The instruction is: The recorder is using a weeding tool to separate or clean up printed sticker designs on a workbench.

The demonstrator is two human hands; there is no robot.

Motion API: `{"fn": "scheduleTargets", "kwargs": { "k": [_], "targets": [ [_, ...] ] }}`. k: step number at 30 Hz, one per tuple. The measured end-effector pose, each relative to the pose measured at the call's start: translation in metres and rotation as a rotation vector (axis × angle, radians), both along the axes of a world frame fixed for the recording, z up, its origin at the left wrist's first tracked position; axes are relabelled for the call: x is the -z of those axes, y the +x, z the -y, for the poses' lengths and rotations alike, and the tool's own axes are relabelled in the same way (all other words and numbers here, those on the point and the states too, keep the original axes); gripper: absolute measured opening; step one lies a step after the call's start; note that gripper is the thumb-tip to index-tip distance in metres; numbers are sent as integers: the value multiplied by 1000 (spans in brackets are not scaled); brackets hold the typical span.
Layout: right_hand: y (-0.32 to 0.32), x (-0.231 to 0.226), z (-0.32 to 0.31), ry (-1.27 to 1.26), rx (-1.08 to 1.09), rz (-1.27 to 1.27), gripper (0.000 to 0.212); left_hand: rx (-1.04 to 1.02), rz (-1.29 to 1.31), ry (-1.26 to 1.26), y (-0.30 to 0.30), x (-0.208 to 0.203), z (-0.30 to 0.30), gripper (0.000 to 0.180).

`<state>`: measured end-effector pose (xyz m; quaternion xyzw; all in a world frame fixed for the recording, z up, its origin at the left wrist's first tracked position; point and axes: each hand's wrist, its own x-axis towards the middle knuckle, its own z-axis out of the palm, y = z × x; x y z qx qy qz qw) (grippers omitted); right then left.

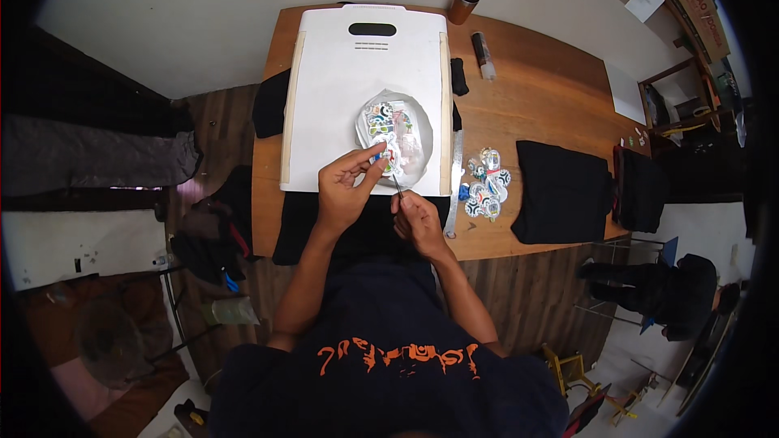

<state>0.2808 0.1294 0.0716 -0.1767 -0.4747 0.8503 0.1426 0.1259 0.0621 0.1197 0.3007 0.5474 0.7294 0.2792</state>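
Observation:
My left hand [345, 185] pinches a small white printed patch [387, 161] between thumb and fingertips. My right hand [419, 221] is closed round a thin dark tool [398, 186], its tip at the lower edge of that patch; whether it is tweezers or a pick I cannot tell. Just beyond the fingers, a rounded opening or shallow tray [426, 142] in a white board [324, 73] holds crinkled clear plastic [414, 154] and more printed pieces [380, 119]. The board has a dark oval handle slot near its far end.
Right of the board lie a loose heap of round printed pieces [487, 191], a grey strip [457, 170] and folded black cloth [561, 192]. A brown cup [463, 6] and a dark tube [483, 55] stand or lie farther back on the wooden table [535, 81]. Black fabric [304, 231] hangs below the board.

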Motion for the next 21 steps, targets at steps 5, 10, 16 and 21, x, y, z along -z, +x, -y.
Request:
{"fn": "scheduleTargets", "kwargs": {
  "k": [5, 10, 16, 21],
  "targets": [
    [1, 1, -1, 6, 6, 9, 34, 0, -1, 2, 1, -1, -1, 31],
    [-3, -2, -10, 30, 27, 23, 34, 5, 15, 14, -2, 2, -11, 30],
    [-10, 3, -23, 36, 45, 5, 33, 14, -9, 1, -11, 3, -26, 30],
    [-15, 7, -23, 22, 56, 3, 33, 22, -8, 7, -16, 4, -27, 29]
  ]
}}
